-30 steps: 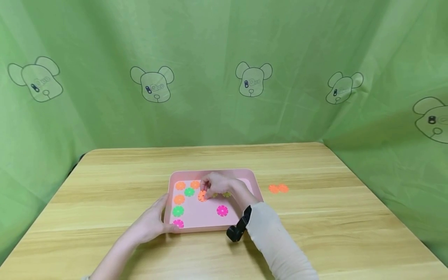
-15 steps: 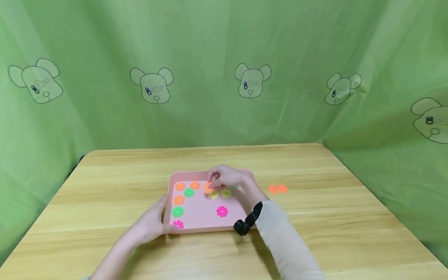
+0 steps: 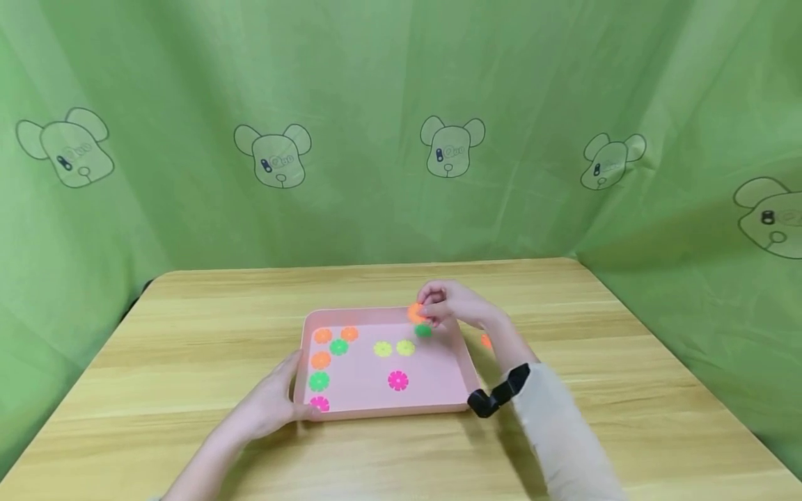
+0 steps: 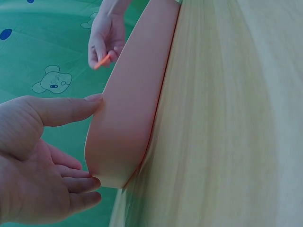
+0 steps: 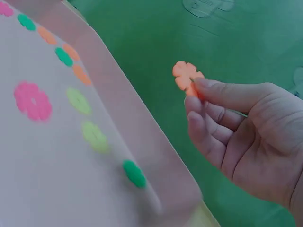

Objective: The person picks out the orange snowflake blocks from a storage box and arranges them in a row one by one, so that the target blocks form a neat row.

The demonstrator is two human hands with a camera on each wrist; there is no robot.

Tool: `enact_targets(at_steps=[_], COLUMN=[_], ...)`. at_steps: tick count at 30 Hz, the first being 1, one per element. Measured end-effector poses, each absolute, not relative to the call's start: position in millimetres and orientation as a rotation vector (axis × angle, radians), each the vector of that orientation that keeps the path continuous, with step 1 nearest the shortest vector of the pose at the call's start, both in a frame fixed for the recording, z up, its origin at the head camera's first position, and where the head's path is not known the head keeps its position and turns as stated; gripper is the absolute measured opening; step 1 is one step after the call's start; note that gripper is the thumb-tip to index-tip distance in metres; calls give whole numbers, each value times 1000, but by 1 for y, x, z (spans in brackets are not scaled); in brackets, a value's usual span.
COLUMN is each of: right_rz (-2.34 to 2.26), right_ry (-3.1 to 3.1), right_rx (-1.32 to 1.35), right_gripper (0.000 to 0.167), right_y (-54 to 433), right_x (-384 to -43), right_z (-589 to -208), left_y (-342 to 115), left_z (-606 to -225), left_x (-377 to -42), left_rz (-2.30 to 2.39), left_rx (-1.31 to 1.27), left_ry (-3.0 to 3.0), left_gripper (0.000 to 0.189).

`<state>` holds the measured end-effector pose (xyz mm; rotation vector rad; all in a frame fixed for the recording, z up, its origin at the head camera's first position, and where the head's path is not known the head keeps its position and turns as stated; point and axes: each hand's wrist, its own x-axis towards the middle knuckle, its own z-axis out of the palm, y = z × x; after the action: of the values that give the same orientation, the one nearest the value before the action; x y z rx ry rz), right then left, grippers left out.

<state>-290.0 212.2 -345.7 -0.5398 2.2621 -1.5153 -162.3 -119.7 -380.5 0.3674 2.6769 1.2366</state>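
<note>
My right hand (image 3: pixel 460 304) pinches an orange flower-shaped disc (image 5: pixel 185 75) between thumb and fingers, raised above the far right corner of a pink tray (image 3: pixel 388 415). Just under it, a green disc (image 3: pixel 423 331) lies in the tray. My left hand (image 3: pixel 271 400) holds the tray's near left corner; in the left wrist view its thumb is at the rim and its fingers are by the corner. Two yellow discs (image 3: pixel 394 348) and a pink disc (image 3: pixel 397 380) lie toward the tray's middle and right.
Several orange, green and pink discs line the tray's left part, among them a green one (image 3: pixel 319 381). On the wooden table (image 3: pixel 595 390), right of the tray, an orange disc (image 3: pixel 486 341) shows partly behind my right forearm. A green curtain (image 3: pixel 370 83) surrounds the table.
My right hand has lifted the orange disc from the tray's middle and carried it right to the far right corner. The yellow discs are now uncovered. The left hand stays put.
</note>
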Motion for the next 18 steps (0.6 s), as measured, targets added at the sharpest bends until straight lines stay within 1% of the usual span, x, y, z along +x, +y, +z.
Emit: enact_targets(at_steps=[8,18], right_rz=[-1664,-1741], right_ry=[2228,2276], right_rx=[-417,-248], right_gripper=[17,18], right_y=[268,342], right_x=[-283,-268], right_z=[-348,-366], left_y=[-120,-120], left_z=[-381,-381], left_x=[-162,-162], left_rz=[1254,1227], left_rx=[366,366], left_ry=[2670,2687], left_gripper=[105,104])
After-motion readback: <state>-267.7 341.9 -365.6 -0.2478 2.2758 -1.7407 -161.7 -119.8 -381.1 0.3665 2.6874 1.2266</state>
